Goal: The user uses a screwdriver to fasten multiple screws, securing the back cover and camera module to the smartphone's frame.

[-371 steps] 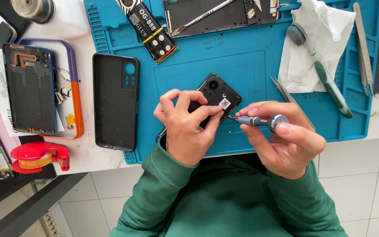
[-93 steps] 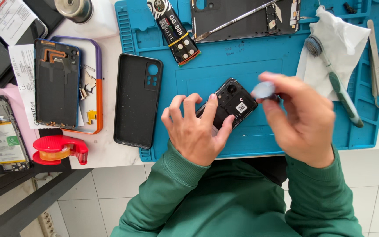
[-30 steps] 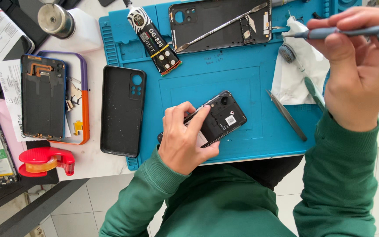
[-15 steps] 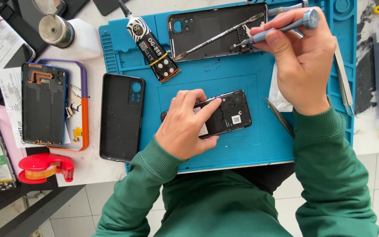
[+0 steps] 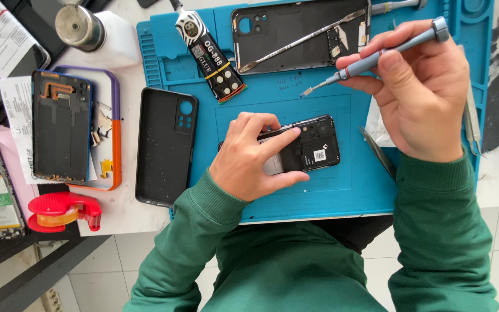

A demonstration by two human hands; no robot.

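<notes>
An opened black phone (image 5: pixel 313 149) with its back removed lies on the blue work mat (image 5: pixel 319 190). My left hand (image 5: pixel 252 159) rests on its left half and holds it down, index finger stretched across the frame. My right hand (image 5: pixel 420 92) is raised above and to the right of the phone. It grips a grey precision screwdriver (image 5: pixel 376 58) whose tip points left and down, a short way above the phone. Both arms wear green sleeves.
A black phone back frame (image 5: pixel 295 32) with a metal pry tool (image 5: pixel 301 41) across it and a glue tube (image 5: pixel 209 55) lie at the mat's top. A black case (image 5: pixel 166 144), another opened phone (image 5: pixel 62 133), a red tape dispenser (image 5: pixel 59 211) and a white bottle (image 5: pixel 96 32) sit left. Tweezers (image 5: pixel 472 124) lie right.
My right hand has come down from the far top of the mat with the screwdriver, its tip now nearer the phone. The left hand has stayed on the phone.
</notes>
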